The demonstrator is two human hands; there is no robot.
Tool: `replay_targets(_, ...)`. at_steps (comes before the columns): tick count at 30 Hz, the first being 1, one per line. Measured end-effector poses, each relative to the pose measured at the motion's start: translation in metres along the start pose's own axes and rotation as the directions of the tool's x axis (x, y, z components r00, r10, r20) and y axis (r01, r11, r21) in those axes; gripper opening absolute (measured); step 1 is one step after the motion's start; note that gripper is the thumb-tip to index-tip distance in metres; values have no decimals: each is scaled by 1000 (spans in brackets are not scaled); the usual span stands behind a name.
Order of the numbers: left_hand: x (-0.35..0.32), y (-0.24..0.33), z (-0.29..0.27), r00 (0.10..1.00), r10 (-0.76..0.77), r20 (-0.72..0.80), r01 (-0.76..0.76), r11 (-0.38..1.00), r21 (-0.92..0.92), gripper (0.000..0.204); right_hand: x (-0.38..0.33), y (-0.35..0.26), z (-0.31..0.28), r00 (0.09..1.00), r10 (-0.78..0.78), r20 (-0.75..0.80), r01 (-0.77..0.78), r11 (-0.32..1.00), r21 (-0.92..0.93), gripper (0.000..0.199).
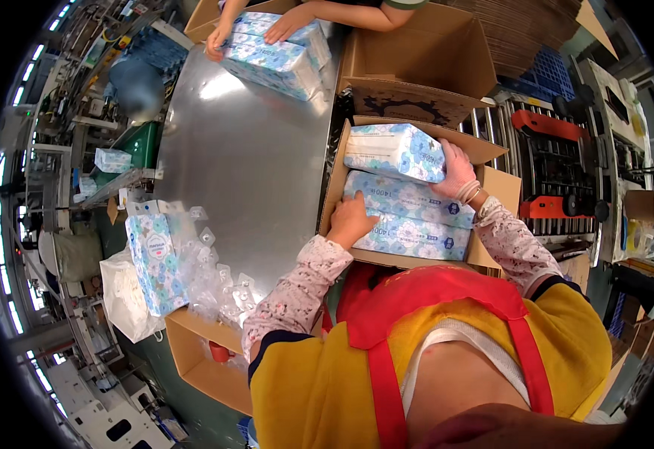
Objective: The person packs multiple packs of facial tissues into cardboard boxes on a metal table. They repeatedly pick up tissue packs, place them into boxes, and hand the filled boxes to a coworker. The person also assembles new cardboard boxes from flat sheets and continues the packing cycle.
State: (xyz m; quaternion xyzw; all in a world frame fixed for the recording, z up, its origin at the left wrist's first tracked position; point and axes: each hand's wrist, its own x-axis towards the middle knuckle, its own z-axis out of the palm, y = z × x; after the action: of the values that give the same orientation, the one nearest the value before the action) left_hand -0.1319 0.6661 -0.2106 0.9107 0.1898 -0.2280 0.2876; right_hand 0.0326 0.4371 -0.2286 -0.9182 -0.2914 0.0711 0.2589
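Observation:
An open cardboard carton (333, 196) stands in front of me with blue-and-white floral tissue packs inside. Two packs lie side by side in its near part, one of them a flat tissue pack (409, 236). At the far side, another tissue pack (394, 150) sits tilted and higher than those two. My right hand (458, 170) grips the right end of this tilted pack, thumb on the side and fingers over the end. My left hand (353, 219) rests on the left ends of the two near packs, fingers apart and holding nothing.
A metal table (252, 150) lies left of the carton. Across it, another person's hands (289, 24) hold wrapped packs (274, 60). Beyond my carton is another open carton (417, 45). A standing pack (158, 262) and clear plastic bags (218, 284) are at left. Rollers (503, 123) run on the right.

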Motion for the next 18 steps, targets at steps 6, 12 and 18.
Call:
replay_targets(6, 21, 48, -44, 823, 221, -523, -466, 790, -399, 93, -3, 4, -5, 1000, 18, 13, -19, 999, 40, 88)
replay_targets(12, 68, 86, -41, 977, 108, -186, -156, 952, -263, 116, -12, 12, -16, 999, 28, 17, -28, 1000, 10, 81)
replay_targets(18, 115, 57, 11, 965, -130, -226, 74, 968, -239, 79, -19, -13, -46, 969, -146, 200, 188, 960, -210, 84)
